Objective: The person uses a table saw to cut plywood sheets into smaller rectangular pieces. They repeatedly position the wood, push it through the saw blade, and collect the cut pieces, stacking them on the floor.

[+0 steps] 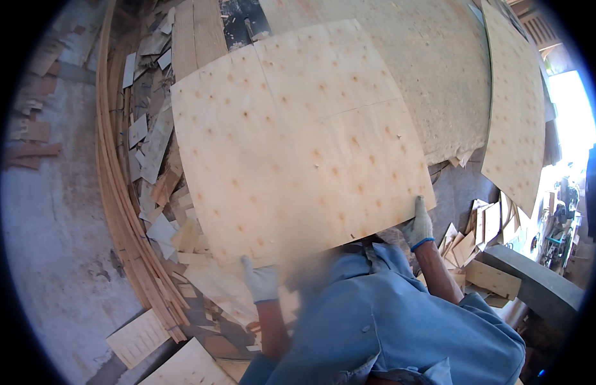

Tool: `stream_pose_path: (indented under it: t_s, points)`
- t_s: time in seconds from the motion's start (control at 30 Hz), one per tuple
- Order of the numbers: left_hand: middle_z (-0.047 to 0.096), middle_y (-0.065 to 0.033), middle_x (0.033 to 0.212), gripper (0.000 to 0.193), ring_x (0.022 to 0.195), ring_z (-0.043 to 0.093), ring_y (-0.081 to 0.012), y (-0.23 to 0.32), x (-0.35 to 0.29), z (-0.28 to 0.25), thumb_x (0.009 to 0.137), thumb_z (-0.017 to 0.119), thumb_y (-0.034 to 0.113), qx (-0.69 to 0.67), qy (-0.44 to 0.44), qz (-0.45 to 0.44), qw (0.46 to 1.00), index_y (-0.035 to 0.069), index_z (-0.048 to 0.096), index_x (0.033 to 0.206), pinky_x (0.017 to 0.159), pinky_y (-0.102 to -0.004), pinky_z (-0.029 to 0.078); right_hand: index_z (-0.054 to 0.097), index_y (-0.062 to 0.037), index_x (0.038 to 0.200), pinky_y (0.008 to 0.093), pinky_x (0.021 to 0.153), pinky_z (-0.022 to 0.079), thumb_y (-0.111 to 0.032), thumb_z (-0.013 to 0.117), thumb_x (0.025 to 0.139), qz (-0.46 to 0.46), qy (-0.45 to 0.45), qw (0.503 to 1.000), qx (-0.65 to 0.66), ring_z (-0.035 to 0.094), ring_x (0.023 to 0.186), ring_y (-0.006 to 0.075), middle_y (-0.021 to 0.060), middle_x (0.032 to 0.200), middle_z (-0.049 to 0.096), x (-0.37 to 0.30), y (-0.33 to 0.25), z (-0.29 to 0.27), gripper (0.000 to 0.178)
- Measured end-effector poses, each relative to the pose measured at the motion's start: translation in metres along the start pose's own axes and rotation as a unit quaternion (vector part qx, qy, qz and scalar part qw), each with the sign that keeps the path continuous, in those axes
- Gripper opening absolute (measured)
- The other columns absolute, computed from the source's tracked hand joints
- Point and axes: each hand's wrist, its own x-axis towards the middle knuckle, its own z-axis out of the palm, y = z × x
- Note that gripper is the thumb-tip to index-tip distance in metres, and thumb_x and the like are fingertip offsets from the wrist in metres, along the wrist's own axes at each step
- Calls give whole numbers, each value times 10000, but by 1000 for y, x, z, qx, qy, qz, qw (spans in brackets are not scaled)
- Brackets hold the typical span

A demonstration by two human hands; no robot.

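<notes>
A knotty plywood sheet (298, 138) was clamped at its near edge in the grip of gloved left hand (262, 281) and right hand (420, 226).

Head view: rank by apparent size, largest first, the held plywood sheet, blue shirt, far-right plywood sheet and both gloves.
1. Held plywood sheet
2. Blue shirt
3. Far-right plywood sheet
4. Left glove and right glove: too alike to rank
</notes>
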Motion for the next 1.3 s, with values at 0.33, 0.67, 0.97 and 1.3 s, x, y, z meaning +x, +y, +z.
stream_pose_path:
  t_s: [0.33,0.67,0.97,1.3]
  points:
    - [533,-146,1390,429,1288,505,-300,11,20,29,1009,515,253,-11,-8,10,1000,38,464,1377,1094,-489,405,460,-1,1351,403,856,542,-257,575,981,-122,-21,965,-233,643,1003,263,116,1160,627,28,10,-11,465]
    - [562,-129,1363,374,1264,526,-294,9,50,37,976,575,190,-36,-19,17,999,57,518,1320,1073,-509,421,440,-14,1381,401,805,542,-198,515,988,-66,-10,995,-68,649,995,270,170,1159,637,23,-10,55,441]
    - [536,-135,1391,470,1292,498,-281,5,47,53,996,543,275,-20,-25,41,999,21,464,1384,1105,-465,391,499,-50,1311,478,879,540,-327,501,1015,7,-105,994,30,600,1117,306,119,1260,593,21,2,37,406]
    - [510,-121,1418,496,1288,481,-272,-16,2,40,1013,496,327,-53,-123,-35,990,25,451,1403,1133,-428,331,501,27,1288,415,901,555,-264,548,987,154,-106,982,-28,623,1096,314,183,1173,633,-13,25,37,421]
